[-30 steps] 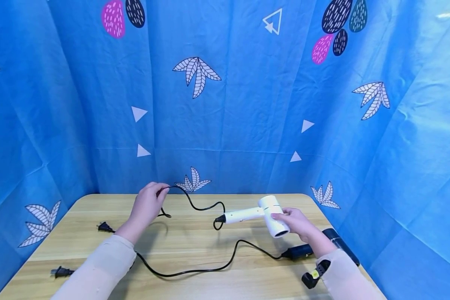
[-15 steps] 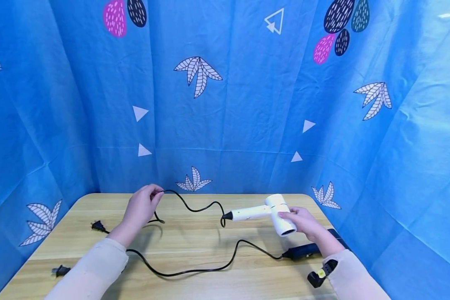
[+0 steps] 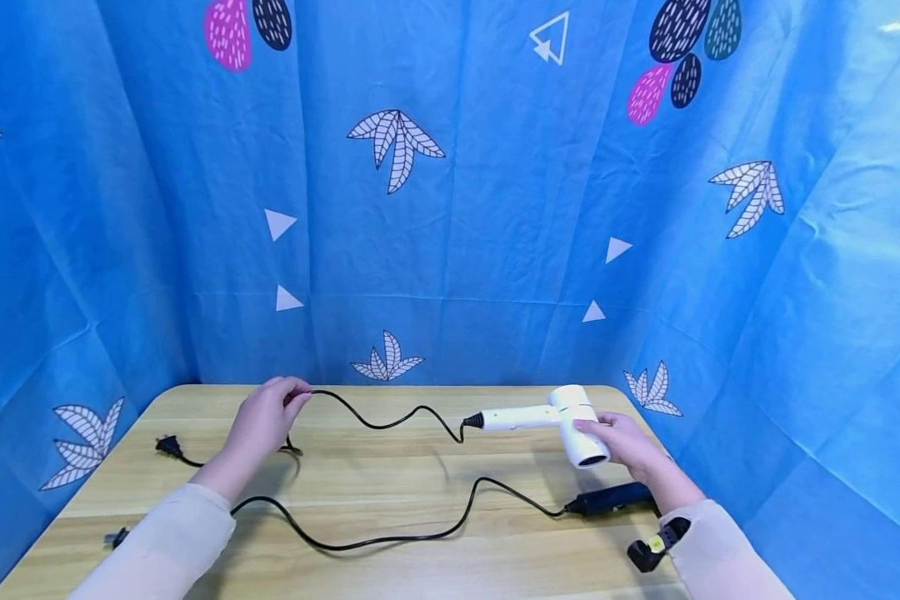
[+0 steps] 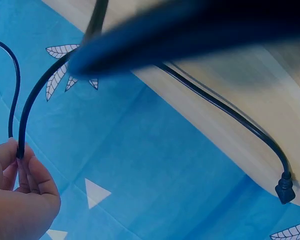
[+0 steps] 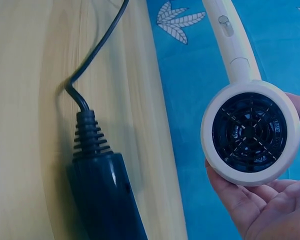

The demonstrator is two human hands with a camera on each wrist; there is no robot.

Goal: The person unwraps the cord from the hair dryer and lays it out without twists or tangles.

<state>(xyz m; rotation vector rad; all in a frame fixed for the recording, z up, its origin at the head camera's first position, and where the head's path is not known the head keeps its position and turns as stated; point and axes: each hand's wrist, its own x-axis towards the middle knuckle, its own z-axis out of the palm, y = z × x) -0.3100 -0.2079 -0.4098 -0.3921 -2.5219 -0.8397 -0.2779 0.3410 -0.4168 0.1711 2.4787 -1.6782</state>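
My right hand [image 3: 624,442] grips the barrel of a white hair dryer [image 3: 579,429], held up over the right side of the table with its handle pointing left. In the right wrist view the dryer's round dark grille [image 5: 249,132] faces the camera, and fingers curl round behind it. On the left, my left hand [image 3: 264,412] pinches the dryer's black cord [image 3: 378,427] between thumb and fingertips. From those fingers the cord hangs to the tabletop and runs left to a two-pin plug [image 3: 168,447]. In the left wrist view the pinched cord [image 4: 27,112] bends upward from the fingertips.
A second, dark hair dryer [image 3: 607,499] lies on the wooden table [image 3: 420,575] below my right hand, partly hidden by the arm. Its black cord [image 3: 375,543] snakes left under my left forearm to another plug [image 3: 116,537]. A blue patterned curtain [image 3: 450,208] surrounds the table.
The white hair dryer has moved right with my right hand. My left hand has shifted left and slightly down, drawing the cord straighter and pulling its plug left.
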